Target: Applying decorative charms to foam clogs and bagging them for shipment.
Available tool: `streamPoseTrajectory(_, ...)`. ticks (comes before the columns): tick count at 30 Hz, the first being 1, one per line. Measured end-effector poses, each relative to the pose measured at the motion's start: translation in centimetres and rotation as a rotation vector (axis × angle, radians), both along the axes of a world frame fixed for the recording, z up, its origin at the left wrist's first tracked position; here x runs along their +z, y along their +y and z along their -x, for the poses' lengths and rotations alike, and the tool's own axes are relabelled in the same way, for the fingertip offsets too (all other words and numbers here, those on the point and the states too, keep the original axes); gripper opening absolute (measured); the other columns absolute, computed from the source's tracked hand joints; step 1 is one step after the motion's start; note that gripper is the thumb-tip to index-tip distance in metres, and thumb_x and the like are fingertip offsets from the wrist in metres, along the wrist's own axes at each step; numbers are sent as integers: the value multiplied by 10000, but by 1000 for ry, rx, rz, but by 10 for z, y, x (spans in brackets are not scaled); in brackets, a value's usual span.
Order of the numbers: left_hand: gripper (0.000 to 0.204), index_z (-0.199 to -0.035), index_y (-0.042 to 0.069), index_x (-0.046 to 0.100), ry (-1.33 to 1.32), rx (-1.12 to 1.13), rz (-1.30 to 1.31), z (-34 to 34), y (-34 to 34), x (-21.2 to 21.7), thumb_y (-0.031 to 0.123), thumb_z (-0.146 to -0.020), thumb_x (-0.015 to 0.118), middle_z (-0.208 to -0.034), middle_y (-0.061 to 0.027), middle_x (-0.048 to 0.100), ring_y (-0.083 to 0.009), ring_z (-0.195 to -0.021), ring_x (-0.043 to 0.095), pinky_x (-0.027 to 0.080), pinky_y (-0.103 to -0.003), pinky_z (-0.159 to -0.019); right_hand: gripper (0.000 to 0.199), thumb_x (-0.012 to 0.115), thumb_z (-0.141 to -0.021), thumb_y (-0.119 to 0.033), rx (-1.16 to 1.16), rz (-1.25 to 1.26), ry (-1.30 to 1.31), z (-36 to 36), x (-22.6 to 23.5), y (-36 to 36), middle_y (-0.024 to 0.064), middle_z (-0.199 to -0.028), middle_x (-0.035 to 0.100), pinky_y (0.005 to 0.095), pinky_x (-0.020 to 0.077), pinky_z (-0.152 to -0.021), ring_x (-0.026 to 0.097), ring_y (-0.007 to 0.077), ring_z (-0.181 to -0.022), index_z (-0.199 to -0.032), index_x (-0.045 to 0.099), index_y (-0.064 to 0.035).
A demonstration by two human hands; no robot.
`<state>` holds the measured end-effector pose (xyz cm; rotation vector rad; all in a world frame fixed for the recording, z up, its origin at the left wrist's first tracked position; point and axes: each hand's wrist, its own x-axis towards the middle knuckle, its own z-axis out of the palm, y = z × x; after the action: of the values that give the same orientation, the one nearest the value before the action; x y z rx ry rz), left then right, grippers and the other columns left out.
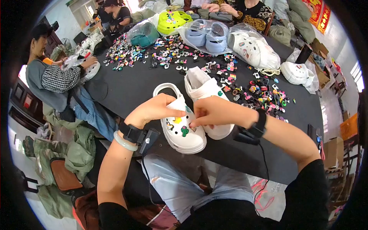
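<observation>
Right hand (214,112) hides the charm pressed onto white clog (180,126).

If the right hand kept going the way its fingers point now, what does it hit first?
The right hand points left and slightly down at the near white clog. It would press into the clog's top, by the green cactus charm; beyond that, probably the left hand.

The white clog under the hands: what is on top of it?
On the white foam clog sit a green cactus charm and a yellow charm. Both hands cover further holes, hiding anything there.
</observation>
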<state>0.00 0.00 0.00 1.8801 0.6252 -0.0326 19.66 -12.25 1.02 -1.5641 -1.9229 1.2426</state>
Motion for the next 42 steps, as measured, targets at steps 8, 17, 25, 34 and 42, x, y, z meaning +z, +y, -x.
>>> streamPoseTrajectory(8, 376, -1161, -17, 528, -138, 324, -131, 27, -17, 11, 225, -890, 623, -909, -43, 644, -84, -884, 570, 446, -245, -789, 188, 568, -930, -197, -140, 149, 630, -36, 17, -176, 2, -715, 581, 218, 414, -535, 529, 47, -617, -883, 581, -15)
streamPoseTrajectory(17, 571, -1324, 11, 411, 17, 2, -235, -14, -8, 15, 79, -814, 658, -1208, -78, 531, -141, -1031, 565, 446, -279, -896, 137, 566, -911, -129, -430, 209, 931, -70, -53, -274, 47, -702, 612, 206, 387, -505, 500, 61, -569, -894, 599, 3)
streamPoseTrajectory(25, 502, -1273, 54, 461, 1, -50, -202, -33, -18, 40, 5, -799, 619, -1273, -42, 482, -134, -1134, 490, 397, -270, -957, 128, 563, -899, -116, -520, 23, 1065, -84, -85, -294, 60, -688, 601, 197, 386, -489, 520, 69, -563, -867, 576, 8)
streamPoseTrajectory(34, 324, -1155, 85, 487, 145, -67, 39, -44, 0, 41, 158, -873, 630, -1114, 0, 504, -63, -953, 541, 450, -235, -799, 132, 564, -903, -129, -602, 23, 1187, -85, -111, -302, 74, -675, 587, 205, 386, -479, 491, 85, -527, -874, 556, -1)
streamPoseTrajectory(42, 211, -1014, 42, 542, 118, 15, -385, -49, -9, 17, 207, -899, 605, -1013, 12, 519, -62, -931, 488, 404, -235, -827, 147, 557, -914, -138, -630, -59, 1212, -82, -118, -296, 76, -678, 580, 219, 390, -500, 477, 91, -541, -877, 545, 4)
